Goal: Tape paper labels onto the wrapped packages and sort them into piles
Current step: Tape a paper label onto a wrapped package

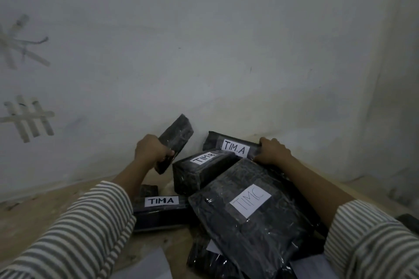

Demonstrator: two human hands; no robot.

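Left hand is gripping a blank-faced package left of the TIM.C package. Right hand is clutching the TIM.A package behind it. Four packages are showing labels; sorting is looking unfinished.

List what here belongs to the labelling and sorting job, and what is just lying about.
Job:
- package with no label showing, held in the left hand
- TIM.A package, gripped by the right hand
- TIM.B package
- TIMA package
- TIM.C package
- white paper sheet, likely for labels

Lying about:
- tape strips on the wall
- dark object at the right edge
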